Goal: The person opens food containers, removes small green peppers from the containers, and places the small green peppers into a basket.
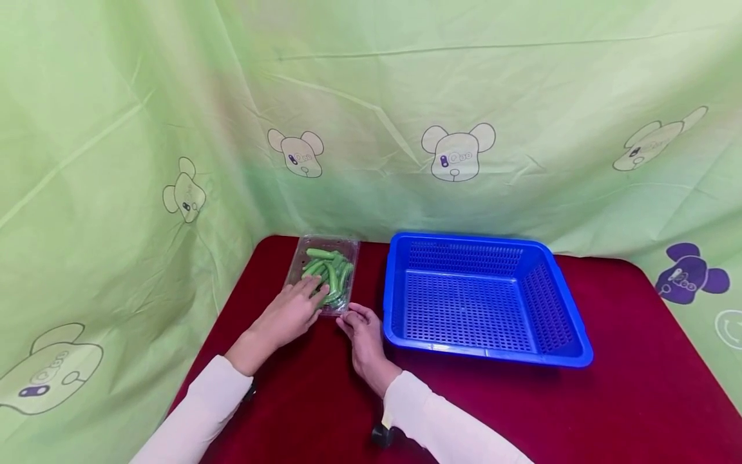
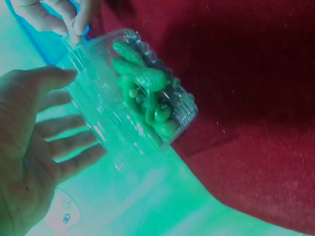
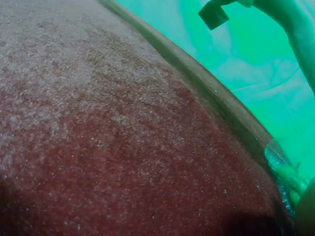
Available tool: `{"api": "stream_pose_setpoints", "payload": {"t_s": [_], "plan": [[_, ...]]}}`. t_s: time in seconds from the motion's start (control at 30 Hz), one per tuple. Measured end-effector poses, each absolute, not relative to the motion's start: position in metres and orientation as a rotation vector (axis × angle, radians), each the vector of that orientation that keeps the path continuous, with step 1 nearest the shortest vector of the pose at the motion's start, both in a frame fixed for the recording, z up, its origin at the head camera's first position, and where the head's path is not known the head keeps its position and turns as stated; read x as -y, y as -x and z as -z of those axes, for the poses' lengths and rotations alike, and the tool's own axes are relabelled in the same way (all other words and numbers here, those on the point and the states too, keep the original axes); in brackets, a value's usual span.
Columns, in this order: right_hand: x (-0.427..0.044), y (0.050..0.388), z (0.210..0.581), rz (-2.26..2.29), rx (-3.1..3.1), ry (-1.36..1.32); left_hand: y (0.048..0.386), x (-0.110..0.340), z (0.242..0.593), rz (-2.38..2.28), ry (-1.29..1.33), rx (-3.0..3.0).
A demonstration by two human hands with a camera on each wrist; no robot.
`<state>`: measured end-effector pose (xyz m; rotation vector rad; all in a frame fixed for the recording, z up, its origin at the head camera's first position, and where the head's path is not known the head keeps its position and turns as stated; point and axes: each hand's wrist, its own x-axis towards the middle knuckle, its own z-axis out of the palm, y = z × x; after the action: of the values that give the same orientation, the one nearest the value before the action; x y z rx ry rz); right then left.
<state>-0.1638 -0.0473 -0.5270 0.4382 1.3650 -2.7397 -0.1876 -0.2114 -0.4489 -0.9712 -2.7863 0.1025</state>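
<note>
A clear plastic box (image 1: 294,265) holds several slender green vegetables (image 1: 333,278), some of them curved; their exact kind is unclear. Over the near left part of the box lies my left hand (image 1: 292,310), and in the left wrist view its fingers (image 2: 69,123) extend straight along the box's side. My right hand (image 1: 365,341) is at the near right corner, where its thumb and fingertips (image 2: 78,24) pinch the plastic edge. Only a sliver of the box (image 3: 278,162) enters the right wrist view. Whether its lid is fastened, I cannot tell.
Right of the box stands a blue perforated plastic basket (image 1: 464,351), close to my right hand. Both rest on a table with a dark red cloth (image 1: 313,399). Green curtains (image 1: 371,84) printed with bear heads hang behind the table and along its left.
</note>
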Motion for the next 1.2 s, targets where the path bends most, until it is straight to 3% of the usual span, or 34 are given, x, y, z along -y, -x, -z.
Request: {"api": "stream_pose_setpoints", "payload": {"t_s": [0.23, 1.2], "plan": [[0.045, 0.166, 0.527, 2.779, -1.287, -0.38, 0.185, 0.209, 0.452, -0.325, 1.054, 2.604], [0.049, 0.162, 0.521, 2.748, -1.286, -0.483, 0.181, 0.203, 0.504, -0.478, 0.908, 2.113]]}}
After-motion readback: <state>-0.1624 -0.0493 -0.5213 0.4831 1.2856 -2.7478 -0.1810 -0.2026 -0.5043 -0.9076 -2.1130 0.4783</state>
